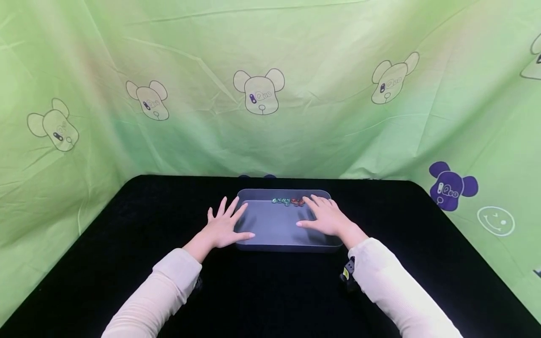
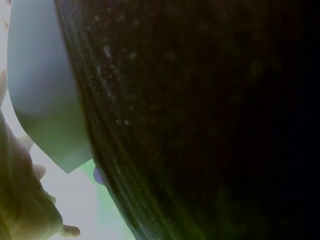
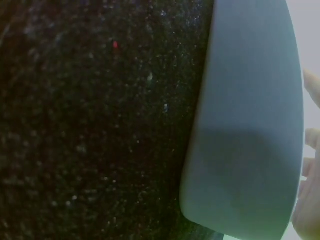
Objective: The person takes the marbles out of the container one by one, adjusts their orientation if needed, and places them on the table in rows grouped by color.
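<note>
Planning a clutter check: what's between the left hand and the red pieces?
Green pieces, right beside the red pieces, then bare floor of the gray tray toward the left hand. The head view shows it.

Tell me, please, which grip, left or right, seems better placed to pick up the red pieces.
Probably the right grip: it reaches over the tray, close beside the red pieces. The left grip spreads at the tray's left end, farther from them.
</note>
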A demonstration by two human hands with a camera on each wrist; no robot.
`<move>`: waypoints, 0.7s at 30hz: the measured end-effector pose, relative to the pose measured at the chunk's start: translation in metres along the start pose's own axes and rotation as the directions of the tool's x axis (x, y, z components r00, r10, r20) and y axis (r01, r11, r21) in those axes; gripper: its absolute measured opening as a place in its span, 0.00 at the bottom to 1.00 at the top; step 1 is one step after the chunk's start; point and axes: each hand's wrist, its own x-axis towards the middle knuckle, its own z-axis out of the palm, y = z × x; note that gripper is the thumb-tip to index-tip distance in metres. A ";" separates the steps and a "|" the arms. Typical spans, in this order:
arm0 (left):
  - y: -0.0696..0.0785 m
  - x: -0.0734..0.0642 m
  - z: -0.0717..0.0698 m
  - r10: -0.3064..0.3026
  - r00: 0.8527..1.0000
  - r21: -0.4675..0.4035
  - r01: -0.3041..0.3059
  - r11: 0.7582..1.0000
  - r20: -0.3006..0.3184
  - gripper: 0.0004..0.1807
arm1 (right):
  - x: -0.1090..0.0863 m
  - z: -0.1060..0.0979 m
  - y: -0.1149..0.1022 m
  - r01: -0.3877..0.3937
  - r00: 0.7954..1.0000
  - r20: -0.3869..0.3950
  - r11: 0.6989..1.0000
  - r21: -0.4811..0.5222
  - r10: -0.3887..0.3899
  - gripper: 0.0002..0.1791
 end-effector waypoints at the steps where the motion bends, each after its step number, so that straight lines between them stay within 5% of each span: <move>1: 0.000 0.000 0.000 0.001 1.000 0.003 -0.001 1.000 0.002 0.50 | 0.001 0.000 0.000 0.001 1.000 0.000 1.000 0.006 -0.001 0.49; 21: -0.003 0.007 0.004 0.031 1.000 0.009 -0.031 0.999 0.003 0.46 | 0.020 0.006 0.004 -0.051 0.999 0.020 0.985 0.164 0.048 0.43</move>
